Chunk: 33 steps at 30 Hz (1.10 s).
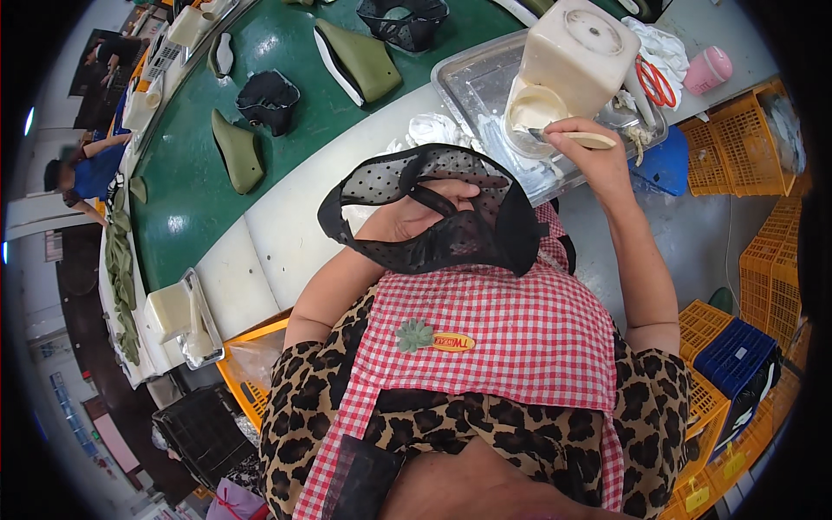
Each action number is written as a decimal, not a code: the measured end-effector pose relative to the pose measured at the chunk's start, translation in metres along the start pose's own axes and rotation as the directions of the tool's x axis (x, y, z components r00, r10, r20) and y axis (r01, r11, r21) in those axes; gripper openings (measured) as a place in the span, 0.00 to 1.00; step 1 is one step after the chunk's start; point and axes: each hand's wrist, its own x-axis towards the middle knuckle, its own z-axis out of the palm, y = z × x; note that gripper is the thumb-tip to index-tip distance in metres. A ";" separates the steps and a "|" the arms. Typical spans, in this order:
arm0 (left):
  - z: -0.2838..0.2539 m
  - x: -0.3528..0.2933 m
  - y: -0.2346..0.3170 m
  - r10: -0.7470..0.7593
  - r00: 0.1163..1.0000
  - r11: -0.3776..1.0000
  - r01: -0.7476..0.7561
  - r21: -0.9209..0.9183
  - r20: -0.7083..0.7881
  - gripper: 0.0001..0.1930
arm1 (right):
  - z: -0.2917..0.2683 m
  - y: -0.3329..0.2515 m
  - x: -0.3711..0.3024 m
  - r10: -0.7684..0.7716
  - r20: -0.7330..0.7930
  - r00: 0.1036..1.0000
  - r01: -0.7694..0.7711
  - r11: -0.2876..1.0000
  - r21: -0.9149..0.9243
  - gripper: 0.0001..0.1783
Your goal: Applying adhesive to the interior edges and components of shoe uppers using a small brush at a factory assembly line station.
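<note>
My left hand (416,215) is closed on a black dotted mesh shoe upper (517,227), held in front of my chest with its opening turned up. Part of the fingers sits behind the mesh and a black strap. In my right hand (601,160) is a brush (593,140) with a pale wooden handle, its head at the mouth of a glue pot (536,109). Cream-white glue lies in that pot. A large square off-white bottle (576,52) rises from the pot, and both stand in a smeared grey tray (472,74).
Several olive shoe lasts (360,65) and black mesh uppers (268,101) lie on the green conveyor (303,143). Red-handled scissors (656,82), a pink bottle (709,69) and a white cloth lie right of the tray. Yellow crates (737,156) stack at right. Another person (91,173) works far left.
</note>
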 end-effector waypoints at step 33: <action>-0.039 0.015 0.019 0.243 0.968 0.912 -0.252 0.324 0.069 0.28 | 0.013 -0.034 -0.042 -0.365 -0.056 0.929 0.348 0.917 -0.197 0.08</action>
